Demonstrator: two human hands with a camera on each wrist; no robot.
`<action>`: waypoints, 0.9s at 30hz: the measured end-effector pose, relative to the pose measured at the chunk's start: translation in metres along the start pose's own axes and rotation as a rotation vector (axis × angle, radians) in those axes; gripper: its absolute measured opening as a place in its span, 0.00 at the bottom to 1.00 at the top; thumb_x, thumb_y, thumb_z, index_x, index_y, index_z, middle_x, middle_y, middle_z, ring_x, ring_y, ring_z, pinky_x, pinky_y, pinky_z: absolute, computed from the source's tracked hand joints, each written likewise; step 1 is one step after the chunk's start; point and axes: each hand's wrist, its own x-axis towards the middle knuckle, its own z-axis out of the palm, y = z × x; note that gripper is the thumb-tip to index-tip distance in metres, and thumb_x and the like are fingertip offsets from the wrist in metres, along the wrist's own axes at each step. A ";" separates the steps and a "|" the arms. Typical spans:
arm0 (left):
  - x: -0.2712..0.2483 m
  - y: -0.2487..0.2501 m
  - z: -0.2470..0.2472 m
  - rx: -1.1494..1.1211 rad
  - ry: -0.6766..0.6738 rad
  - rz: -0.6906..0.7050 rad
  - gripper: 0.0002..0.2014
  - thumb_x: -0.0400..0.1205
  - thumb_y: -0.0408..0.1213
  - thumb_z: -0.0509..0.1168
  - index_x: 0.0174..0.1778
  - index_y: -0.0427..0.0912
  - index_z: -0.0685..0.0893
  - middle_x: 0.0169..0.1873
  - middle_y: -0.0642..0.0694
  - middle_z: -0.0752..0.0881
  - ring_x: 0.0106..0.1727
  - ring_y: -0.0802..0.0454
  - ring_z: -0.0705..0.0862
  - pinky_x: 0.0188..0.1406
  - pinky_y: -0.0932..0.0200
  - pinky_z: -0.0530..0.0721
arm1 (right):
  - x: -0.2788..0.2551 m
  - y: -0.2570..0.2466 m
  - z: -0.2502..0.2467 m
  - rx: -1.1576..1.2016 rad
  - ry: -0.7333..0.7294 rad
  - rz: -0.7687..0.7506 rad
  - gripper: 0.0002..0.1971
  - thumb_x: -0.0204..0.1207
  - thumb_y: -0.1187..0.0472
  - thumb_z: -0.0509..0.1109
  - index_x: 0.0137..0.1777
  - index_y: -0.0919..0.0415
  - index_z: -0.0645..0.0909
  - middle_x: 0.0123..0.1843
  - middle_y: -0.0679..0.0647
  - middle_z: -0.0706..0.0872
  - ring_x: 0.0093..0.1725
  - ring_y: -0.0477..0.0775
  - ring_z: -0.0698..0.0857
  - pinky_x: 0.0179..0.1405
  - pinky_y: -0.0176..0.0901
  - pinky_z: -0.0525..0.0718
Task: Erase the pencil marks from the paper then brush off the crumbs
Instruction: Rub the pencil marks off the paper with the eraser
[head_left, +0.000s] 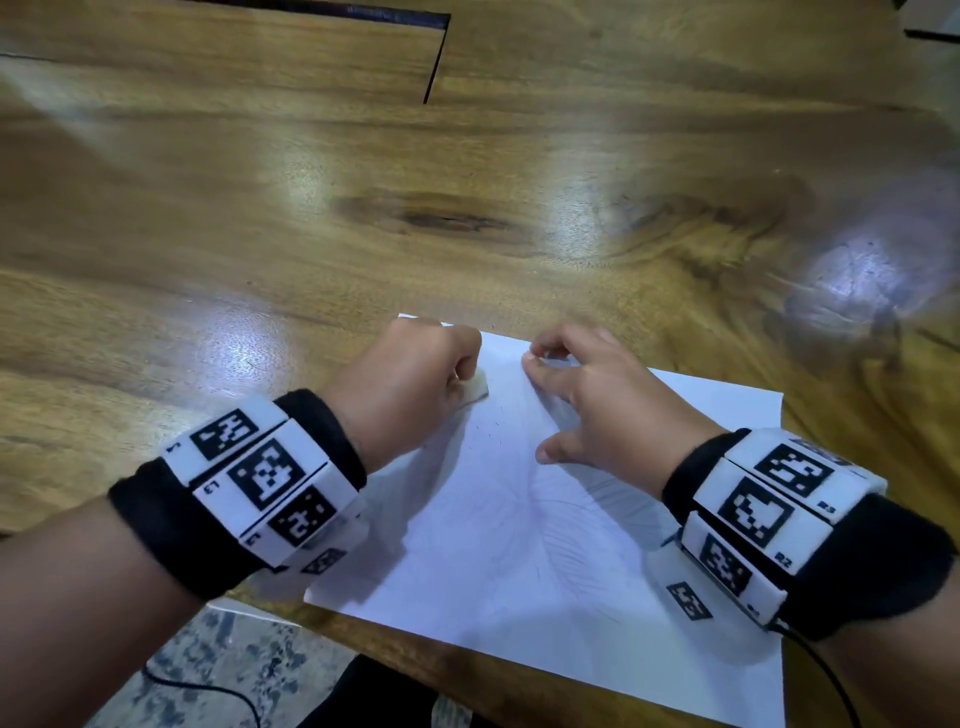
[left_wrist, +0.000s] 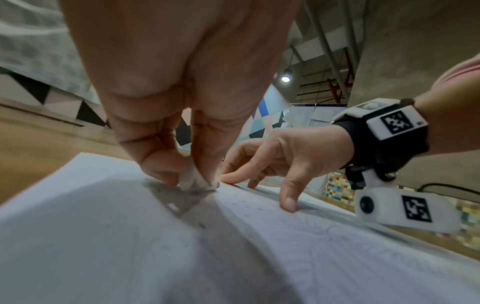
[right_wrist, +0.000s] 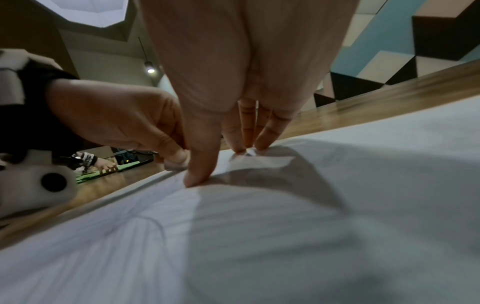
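Two hands work on a white sheet of paper (head_left: 519, 545) lying on a glossy wooden desk (head_left: 311, 234), with its near edge over the desk's front edge. The left hand (head_left: 410, 387) is curled into a loose fist, and its thumb and fingers pinch a small white eraser (head_left: 475, 392) whose lower face touches the paper near the sheet's far left corner. From the left wrist view the eraser (left_wrist: 193, 181) sits wedged between the fingertips, pressed down on the sheet, with a few small dark crumbs (left_wrist: 201, 225) scattered on the paper just in front of it. The right hand (head_left: 608, 395) is spread, with its fingers extended, and grips nothing; its fingertips (right_wrist: 197, 179) press down on the paper just beside the eraser, with the thumb set apart nearer the person. Faint pencil marks (head_left: 566, 525), fan-like lines and curves, cover the middle and right of the sheet, and a few short dark strokes (head_left: 491, 434) lie between the two hands. Both wrists carry black bands with white blocks bearing square black-and-white codes (head_left: 270, 473). A thin black cable (head_left: 831, 680) runs down from the right wrist.
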 end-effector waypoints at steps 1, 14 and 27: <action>0.000 -0.001 0.001 0.003 -0.003 -0.004 0.03 0.74 0.32 0.65 0.38 0.35 0.80 0.32 0.45 0.78 0.37 0.46 0.73 0.30 0.56 0.61 | -0.004 0.003 0.000 0.020 0.015 0.020 0.39 0.65 0.51 0.77 0.75 0.59 0.69 0.71 0.51 0.65 0.70 0.50 0.62 0.57 0.23 0.54; 0.026 0.013 0.004 -0.061 0.054 -0.033 0.06 0.73 0.39 0.69 0.37 0.39 0.85 0.28 0.49 0.80 0.37 0.49 0.78 0.38 0.62 0.79 | -0.018 0.011 0.000 0.009 0.025 0.055 0.39 0.64 0.46 0.77 0.75 0.58 0.70 0.71 0.50 0.65 0.69 0.51 0.61 0.59 0.24 0.53; 0.022 0.012 0.000 0.076 -0.092 0.098 0.05 0.76 0.34 0.63 0.42 0.38 0.83 0.36 0.45 0.82 0.38 0.48 0.75 0.36 0.60 0.68 | -0.016 0.010 0.000 0.001 0.032 0.055 0.40 0.63 0.46 0.77 0.75 0.57 0.70 0.71 0.50 0.64 0.69 0.51 0.62 0.59 0.26 0.54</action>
